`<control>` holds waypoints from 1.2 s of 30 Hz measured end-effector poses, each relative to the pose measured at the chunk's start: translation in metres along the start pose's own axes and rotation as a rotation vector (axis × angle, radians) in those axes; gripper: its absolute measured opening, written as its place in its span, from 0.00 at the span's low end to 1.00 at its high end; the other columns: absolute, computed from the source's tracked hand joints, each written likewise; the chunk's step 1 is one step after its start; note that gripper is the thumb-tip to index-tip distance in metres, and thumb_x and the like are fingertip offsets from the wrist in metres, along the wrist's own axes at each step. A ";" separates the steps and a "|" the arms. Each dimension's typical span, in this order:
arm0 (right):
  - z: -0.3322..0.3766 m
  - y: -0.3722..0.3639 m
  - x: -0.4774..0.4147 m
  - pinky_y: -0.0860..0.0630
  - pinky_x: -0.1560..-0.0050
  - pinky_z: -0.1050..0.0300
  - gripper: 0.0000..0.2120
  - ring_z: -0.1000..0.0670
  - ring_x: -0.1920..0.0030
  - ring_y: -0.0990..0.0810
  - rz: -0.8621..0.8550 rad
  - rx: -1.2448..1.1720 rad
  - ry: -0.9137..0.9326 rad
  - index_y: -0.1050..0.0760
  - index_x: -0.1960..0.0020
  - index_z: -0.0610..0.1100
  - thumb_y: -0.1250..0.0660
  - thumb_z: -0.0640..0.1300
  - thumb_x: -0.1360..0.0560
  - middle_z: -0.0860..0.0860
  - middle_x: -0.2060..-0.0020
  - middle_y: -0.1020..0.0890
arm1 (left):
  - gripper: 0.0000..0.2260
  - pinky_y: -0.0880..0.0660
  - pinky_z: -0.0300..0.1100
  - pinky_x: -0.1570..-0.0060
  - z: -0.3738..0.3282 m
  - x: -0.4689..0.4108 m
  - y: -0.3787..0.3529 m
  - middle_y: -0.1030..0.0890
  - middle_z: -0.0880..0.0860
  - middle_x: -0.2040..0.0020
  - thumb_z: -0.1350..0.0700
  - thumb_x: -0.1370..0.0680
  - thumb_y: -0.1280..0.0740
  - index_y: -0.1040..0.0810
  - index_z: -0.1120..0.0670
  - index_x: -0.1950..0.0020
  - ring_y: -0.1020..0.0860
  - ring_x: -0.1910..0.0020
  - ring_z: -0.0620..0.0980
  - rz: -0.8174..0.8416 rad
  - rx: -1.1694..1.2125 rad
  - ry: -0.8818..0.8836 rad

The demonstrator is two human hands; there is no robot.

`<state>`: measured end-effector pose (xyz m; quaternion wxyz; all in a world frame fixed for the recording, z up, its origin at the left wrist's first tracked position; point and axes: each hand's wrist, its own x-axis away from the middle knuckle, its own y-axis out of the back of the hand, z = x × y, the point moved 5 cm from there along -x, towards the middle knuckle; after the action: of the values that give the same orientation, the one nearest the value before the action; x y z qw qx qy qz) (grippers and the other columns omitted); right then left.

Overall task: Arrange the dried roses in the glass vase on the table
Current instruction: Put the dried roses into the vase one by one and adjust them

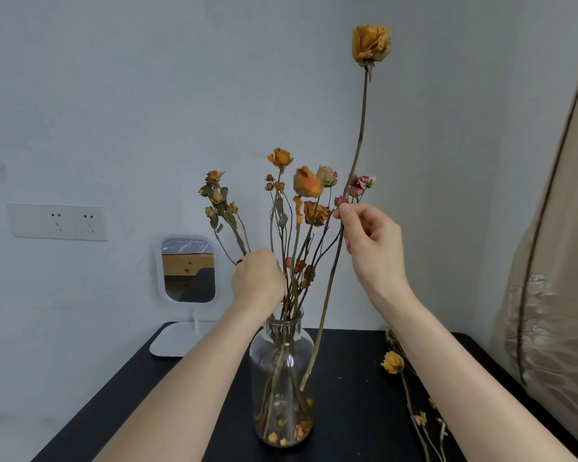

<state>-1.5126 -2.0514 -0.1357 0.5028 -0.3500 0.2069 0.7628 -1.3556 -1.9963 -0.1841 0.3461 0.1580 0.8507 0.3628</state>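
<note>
Right fingers (347, 213) pinched on stem of tall yellow rose (370, 43), held upright by right hand (372, 243); lower end crossed over vase body, outside neck. Left hand (257, 278) curled round bunched stems (294, 248) above glass vase (281, 378) (fallen petals at bottom). Vase stood on black counter (347, 418); loose rose (392, 361) laid at right.

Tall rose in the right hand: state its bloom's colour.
Golden-yellow bloom, seen best in the head view.

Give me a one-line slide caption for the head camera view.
Right hand pinches a tall yellow rose outside the glass vase; left hand grips the arranged roses.
</note>
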 end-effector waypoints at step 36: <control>0.052 -0.012 -0.019 0.33 0.69 0.60 0.11 0.58 0.75 0.34 -0.150 0.057 0.228 0.28 0.60 0.50 0.42 0.44 0.20 0.60 0.78 0.28 | 0.21 0.30 0.37 0.46 0.068 0.048 -0.073 0.25 0.34 0.50 0.50 0.35 0.23 0.30 0.40 0.49 0.26 0.49 0.39 0.429 0.769 0.014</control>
<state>-1.5135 -2.0239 -0.0861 0.5413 -0.4345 0.2575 0.6723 -1.3427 -1.9869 -0.2940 0.1734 0.4457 0.8741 0.0845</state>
